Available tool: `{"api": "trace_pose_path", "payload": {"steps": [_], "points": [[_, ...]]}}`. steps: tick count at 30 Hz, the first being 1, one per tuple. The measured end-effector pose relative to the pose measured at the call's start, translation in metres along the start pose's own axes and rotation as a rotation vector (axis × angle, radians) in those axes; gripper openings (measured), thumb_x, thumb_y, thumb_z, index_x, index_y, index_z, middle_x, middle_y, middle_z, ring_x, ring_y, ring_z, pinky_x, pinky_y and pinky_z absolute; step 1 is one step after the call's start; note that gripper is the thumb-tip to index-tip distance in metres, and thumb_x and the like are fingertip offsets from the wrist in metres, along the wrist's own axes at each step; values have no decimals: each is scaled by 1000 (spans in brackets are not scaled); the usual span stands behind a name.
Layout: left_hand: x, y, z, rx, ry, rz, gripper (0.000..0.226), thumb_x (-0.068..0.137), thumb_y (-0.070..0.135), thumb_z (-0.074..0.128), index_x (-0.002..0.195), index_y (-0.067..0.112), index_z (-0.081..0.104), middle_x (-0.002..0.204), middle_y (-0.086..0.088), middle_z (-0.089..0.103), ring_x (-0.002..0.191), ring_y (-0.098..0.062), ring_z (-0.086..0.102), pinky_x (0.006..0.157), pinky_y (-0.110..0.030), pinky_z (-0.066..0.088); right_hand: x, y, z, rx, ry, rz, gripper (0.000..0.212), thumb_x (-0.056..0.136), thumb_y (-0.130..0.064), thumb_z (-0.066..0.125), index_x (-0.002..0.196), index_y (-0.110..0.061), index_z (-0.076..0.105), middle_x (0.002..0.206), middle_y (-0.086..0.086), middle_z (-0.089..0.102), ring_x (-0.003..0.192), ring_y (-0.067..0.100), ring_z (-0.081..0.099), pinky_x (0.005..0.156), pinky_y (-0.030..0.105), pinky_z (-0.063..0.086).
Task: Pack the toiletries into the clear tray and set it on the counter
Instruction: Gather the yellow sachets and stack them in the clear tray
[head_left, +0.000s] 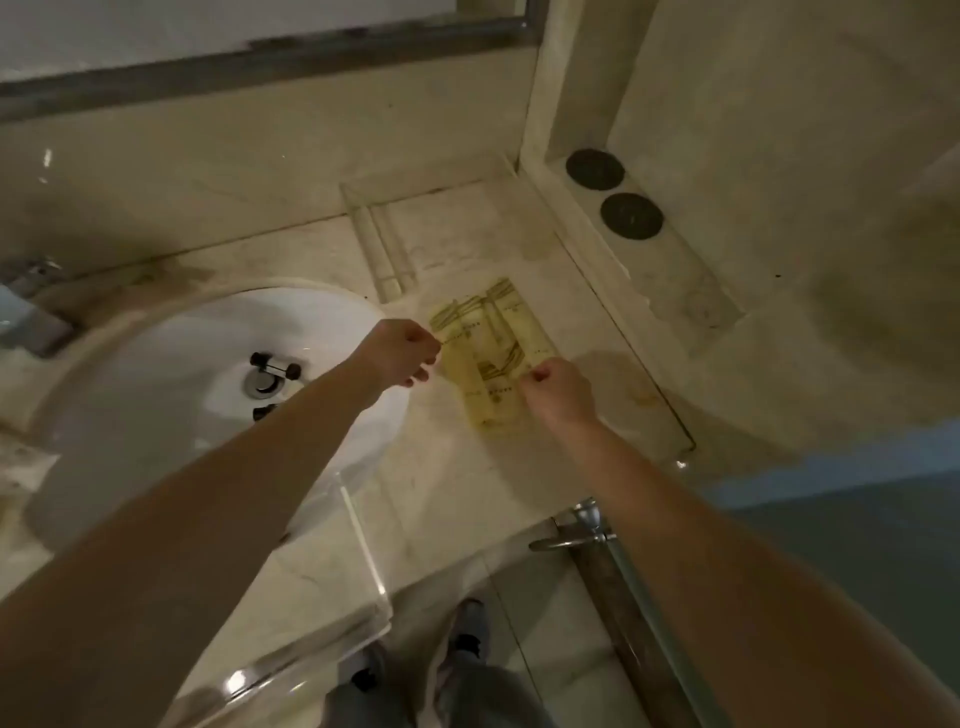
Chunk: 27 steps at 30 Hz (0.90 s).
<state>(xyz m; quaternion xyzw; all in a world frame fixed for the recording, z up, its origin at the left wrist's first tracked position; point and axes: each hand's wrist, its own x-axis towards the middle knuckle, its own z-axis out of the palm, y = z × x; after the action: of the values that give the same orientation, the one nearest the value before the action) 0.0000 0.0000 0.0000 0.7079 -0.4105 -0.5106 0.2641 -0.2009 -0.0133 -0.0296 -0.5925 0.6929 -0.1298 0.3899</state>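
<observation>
The flat yellow patterned toiletry packets lie in a row on the beige marble desk, beside the clear acrylic tray at the back wall (it looks unfilled). The left hand and right hand each pinch a packet edge with curled fingers, so I judge packing barely begun.

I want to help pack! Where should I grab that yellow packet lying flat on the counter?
Pinch the flat yellow packet by its two side edges, coming from above, as both hands do. It lies flat on the marble counter, so only thin edges offer a hold.
</observation>
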Motion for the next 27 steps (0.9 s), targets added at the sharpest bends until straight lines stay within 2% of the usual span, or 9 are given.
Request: {"api": "trace_pose_path", "payload": {"steps": [4, 8, 11, 14, 17, 20, 21, 23, 27], "points": [[45, 16, 23, 137, 97, 53, 20, 88, 15, 60, 107, 9, 62, 103, -11, 64, 77, -20, 61, 67, -30, 50, 36, -4, 8, 13, 70, -20, 20, 89, -26, 56, 102, -13, 64, 96, 4, 65, 87, 21, 59, 71, 28, 43], [77, 17, 40, 429, 172, 157, 50, 87, 22, 62, 135, 14, 50, 134, -10, 48, 115, -27, 54, 85, -25, 41, 65, -12, 22, 0, 102, -68, 25, 89, -26, 57, 108, -11, 64, 105, 7, 68, 96, 27, 62, 73, 30, 45], [98, 16, 50, 571, 136, 190, 61, 86, 23, 63, 142, 14, 40, 140, -8, 39, 119, -26, 51, 87, -24, 39, 85, -12, 36, -15, 79, -41, 26, 86, -29, 58, 105, -12, 64, 103, 7, 68, 92, 27, 63, 74, 35, 52], [109, 16, 57, 718, 111, 178, 60, 82, 25, 68, 136, 15, 44, 131, -7, 40, 107, -27, 55, 82, -30, 45, 99, -10, 47, -90, 120, -7, 27, 84, -32, 56, 101, -12, 63, 100, 7, 65, 84, 27, 63, 73, 42, 56], [114, 15, 59, 704, 180, 145, 62, 76, 25, 74, 130, 14, 45, 123, -8, 44, 100, -29, 56, 78, -36, 50, 106, -8, 54, -159, 150, 19, 26, 84, -33, 57, 97, -11, 64, 98, 8, 65, 76, 26, 64, 64, 37, 56], [116, 12, 53, 638, 238, 137, 27, 78, 21, 70, 101, 14, 57, 103, -6, 53, 86, -24, 57, 67, -33, 48, 110, -8, 53, -162, 96, 27, 21, 85, -24, 57, 98, -10, 66, 98, 6, 64, 80, 24, 63, 65, 34, 54], [116, 12, 48, 603, 260, 132, 11, 80, 18, 67, 83, 16, 57, 92, -4, 56, 78, -22, 56, 61, -29, 44, 111, -8, 50, -107, 70, 29, 19, 85, -19, 56, 98, -8, 65, 96, 4, 64, 82, 23, 62, 66, 32, 52], [117, 10, 39, 503, 292, 107, 28, 81, 15, 65, 61, 19, 45, 69, 1, 52, 68, -19, 52, 54, -25, 38, 112, -8, 41, 95, 44, 60, 13, 84, -13, 54, 94, -10, 61, 88, 3, 62, 78, 21, 59, 62, 27, 45], [112, 11, 21, 174, 311, 39, 15, 79, 15, 72, 72, 9, 60, 66, 2, 53, 62, -13, 50, 60, -27, 44, 109, -7, 25, 442, 55, 178, 8, 80, -10, 57, 88, -13, 57, 90, 8, 64, 74, 22, 60, 66, 36, 52]]}}
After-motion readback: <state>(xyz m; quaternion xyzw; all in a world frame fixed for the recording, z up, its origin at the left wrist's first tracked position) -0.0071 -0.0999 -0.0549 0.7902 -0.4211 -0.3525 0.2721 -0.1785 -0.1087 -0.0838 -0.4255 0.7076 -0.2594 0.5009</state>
